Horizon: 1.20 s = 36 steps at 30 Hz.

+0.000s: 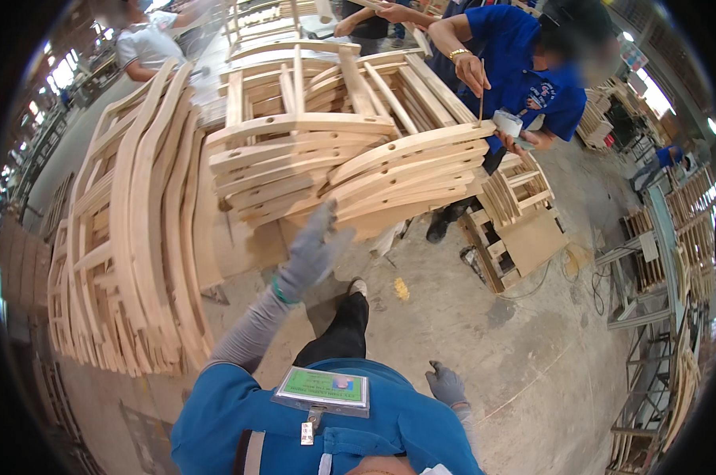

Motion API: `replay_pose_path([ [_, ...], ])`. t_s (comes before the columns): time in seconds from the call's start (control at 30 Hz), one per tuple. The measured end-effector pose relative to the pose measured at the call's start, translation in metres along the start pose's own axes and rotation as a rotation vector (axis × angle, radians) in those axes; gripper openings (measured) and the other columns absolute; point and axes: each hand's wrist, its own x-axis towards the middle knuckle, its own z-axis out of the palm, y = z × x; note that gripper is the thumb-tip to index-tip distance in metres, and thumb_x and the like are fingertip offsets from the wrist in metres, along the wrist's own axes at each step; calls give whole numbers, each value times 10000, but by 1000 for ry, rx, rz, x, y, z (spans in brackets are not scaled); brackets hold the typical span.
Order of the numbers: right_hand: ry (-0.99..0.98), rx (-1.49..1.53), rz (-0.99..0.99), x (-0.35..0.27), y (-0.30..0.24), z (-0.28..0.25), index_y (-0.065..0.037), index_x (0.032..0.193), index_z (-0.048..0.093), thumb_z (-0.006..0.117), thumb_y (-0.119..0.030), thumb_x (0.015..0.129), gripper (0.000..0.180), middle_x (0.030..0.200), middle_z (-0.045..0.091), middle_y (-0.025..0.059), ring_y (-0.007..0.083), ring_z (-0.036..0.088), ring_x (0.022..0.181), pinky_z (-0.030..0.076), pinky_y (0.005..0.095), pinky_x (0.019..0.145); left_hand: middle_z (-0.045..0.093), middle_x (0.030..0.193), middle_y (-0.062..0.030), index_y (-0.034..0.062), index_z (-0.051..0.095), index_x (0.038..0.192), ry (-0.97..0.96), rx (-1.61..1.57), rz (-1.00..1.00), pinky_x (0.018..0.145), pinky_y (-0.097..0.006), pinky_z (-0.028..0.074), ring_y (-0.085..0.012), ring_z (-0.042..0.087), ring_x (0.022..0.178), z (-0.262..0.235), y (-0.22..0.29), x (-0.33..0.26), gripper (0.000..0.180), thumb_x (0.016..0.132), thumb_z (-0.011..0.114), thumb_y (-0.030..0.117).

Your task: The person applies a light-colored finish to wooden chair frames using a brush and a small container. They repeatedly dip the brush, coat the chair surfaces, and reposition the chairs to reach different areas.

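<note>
My left hand, in a grey knit glove, reaches forward with its fingers spread and nothing in it. It is nearest to the front of a pile of curved, pale wooden chair frames; whether the fingertips touch the wood or hang just short of it, I cannot make out. My right hand, also gloved in grey, hangs low by my side over the concrete floor. It holds nothing and its fingers are loosely apart. To the left, more wooden frames lean upright in a tight row.
Across the pile, a person in a blue shirt holds a thin stick and a white container. Another person works at the far left. A low pallet carries frames and cardboard. Metal racks line the right.
</note>
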Motion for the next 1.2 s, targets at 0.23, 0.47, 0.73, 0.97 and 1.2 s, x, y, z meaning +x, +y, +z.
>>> replay_pose_path([
  [0.23,-134,0,68,-57,23,15,-142,1176,567,515,-363,819,424,975,640,195,364,596,953,465,446,821,460,1261,-233,-87,330,1312,106,-146,-270,908,-314,435,-248,511,1101,-48,41,-74,581,871,570,204],
  [0.47,-19,29,-226,8,-3,-4,-98,1170,557,496,-323,831,411,990,634,199,366,592,946,468,436,809,446,1278,-222,-76,334,1319,316,-191,-226,922,-316,425,-235,508,1103,-111,50,-101,542,883,551,162],
  [0.73,12,80,-543,86,-150,-55,-78,1168,552,473,-319,871,390,923,634,199,357,611,848,474,423,737,444,1291,-183,-45,339,1333,553,-83,-277,920,-294,420,-201,494,1099,-173,20,-107,497,893,523,98],
  [0.97,99,392,-616,147,-229,-88,-45,1174,555,543,-237,876,354,923,647,142,252,626,804,481,329,695,448,1285,-173,-25,346,1335,644,-223,-222,888,-304,446,-192,511,1064,-199,-10,-10,466,903,490,73],
  [1.2,337,753,-542,200,-272,-150,20,1178,541,563,-74,877,317,827,564,22,70,503,721,422,194,640,460,1269,-163,-37,353,1323,533,-253,-105,891,-306,448,-195,520,1053,-220,-24,114,445,907,474,64],
])
